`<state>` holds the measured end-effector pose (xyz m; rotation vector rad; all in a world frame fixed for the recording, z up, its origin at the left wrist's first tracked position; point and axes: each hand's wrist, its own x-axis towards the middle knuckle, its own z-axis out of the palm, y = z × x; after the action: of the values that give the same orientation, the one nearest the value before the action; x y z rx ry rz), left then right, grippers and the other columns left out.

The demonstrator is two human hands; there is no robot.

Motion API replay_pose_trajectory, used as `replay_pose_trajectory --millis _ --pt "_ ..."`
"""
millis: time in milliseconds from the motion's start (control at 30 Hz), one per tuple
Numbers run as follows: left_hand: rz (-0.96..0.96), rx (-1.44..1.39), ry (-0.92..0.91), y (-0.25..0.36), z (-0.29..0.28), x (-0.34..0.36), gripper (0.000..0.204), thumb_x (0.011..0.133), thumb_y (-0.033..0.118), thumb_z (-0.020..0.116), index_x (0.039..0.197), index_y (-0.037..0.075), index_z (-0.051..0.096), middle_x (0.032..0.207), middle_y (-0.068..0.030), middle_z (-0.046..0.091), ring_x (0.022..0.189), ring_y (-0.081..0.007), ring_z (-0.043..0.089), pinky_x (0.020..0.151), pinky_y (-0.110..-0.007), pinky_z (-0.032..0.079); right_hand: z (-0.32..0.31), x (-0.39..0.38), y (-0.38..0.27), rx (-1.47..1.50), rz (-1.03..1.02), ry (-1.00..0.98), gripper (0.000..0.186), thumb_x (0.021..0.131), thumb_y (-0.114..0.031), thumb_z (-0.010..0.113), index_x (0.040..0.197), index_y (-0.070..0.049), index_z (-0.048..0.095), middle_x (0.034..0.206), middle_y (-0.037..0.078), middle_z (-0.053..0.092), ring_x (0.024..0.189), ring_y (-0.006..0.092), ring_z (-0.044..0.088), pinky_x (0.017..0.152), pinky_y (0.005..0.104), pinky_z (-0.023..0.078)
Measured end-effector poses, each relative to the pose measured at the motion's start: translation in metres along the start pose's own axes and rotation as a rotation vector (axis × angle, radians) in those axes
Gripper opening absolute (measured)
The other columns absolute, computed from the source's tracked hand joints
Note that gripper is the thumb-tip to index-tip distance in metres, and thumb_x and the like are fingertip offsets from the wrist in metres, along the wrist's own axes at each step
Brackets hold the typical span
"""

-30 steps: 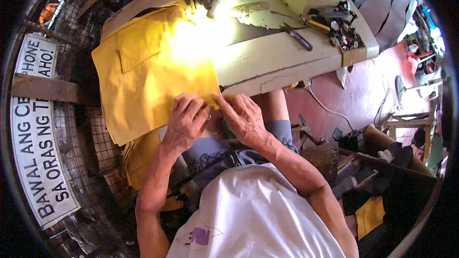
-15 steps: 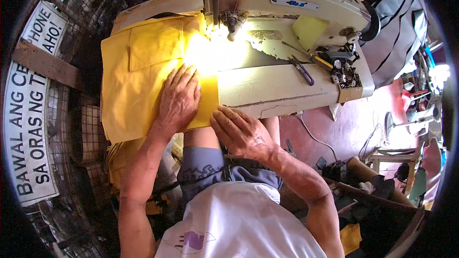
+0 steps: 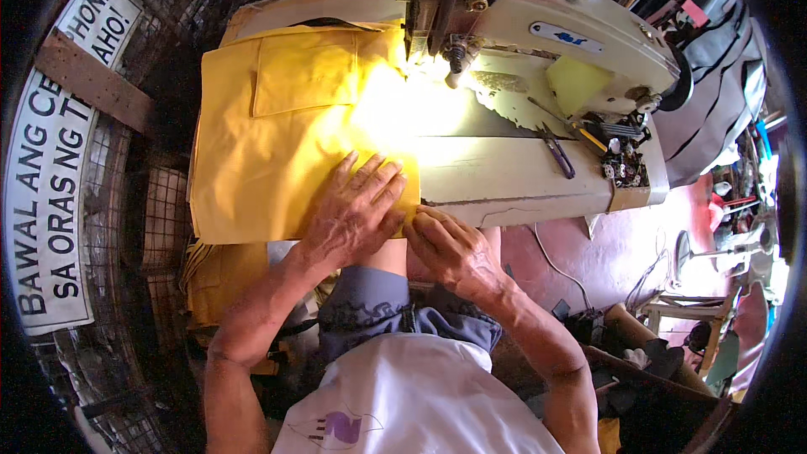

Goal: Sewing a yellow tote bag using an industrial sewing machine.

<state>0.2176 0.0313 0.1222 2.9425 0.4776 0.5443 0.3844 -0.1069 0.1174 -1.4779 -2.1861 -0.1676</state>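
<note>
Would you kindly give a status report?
Left hand flat on yellow pocketed fabric; right hand at its near-right corner. Glare washes out fabric near sewing machine.

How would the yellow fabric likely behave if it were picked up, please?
The yellow fabric would probably sag, as soft ripples cross its surface. It looks fairly light for its spread, since its edges appear thin.

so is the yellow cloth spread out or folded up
Spread out: the yellow cloth lies broad, only slightly rippled, under the left hand. Folds underneath: cannot tell.
</note>
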Motion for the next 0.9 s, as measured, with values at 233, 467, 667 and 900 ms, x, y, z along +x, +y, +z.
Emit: replay_pose_trajectory --millis 233,467,667,900 --pt "0.021 -0.032 -0.106 -0.014 0.002 0.008 0.048 0.091 0.034 0.062 0.128 0.004 0.056 0.136 -0.0154 0.052 0.132 -0.0346 0.045 0.114 -0.06 0.027 -0.006 0.009 0.008 -0.004 -0.015 -0.034 0.043 0.072 -0.009 0.064 0.111 0.008 0.064 0.104 0.014 0.062 0.107 0.0285 0.063 0.094 0.0356 0.055" --pt "0.008 -0.051 -0.129 -0.029 0.002 0.027 0.054 0.083 0.032 0.069 0.127 0.005 0.055 0.133 -0.0145 0.052 0.129 -0.0363 0.046 0.114 -0.06 0.028 -0.002 0.019 0.032 0.004 -0.07 -0.045 0.044 0.073 -0.011 0.063 0.113 0.008 0.064 0.104 0.015 0.064 0.105 0.0292 0.065 0.094 0.039 0.054" --pt "0.004 -0.009 -0.129 -0.044 0.001 0.044 0.053 0.082 0.035 0.068 0.125 0.006 0.059 0.13 -0.0134 0.055 0.127 -0.033 0.047 0.114 -0.058 0.028 0.003 0.029 0.051 0.011 -0.11 -0.055 0.039 0.079 -0.017 0.07 0.11 0.004 0.066 0.106 0.015 0.067 0.101 0.0291 0.068 0.09 0.0401 0.057" --pt "-0.003 -0.019 -0.074 -0.064 0.006 0.062 0.047 0.083 0.035 0.067 0.118 0.006 0.062 0.126 -0.0134 0.057 0.127 -0.0334 0.047 0.116 -0.057 0.026 0.009 0.045 0.069 0.016 -0.1 -0.018 0.043 0.073 -0.012 0.064 0.112 0.007 0.063 0.106 0.017 0.065 0.107 0.0304 0.065 0.095 0.0409 0.054"
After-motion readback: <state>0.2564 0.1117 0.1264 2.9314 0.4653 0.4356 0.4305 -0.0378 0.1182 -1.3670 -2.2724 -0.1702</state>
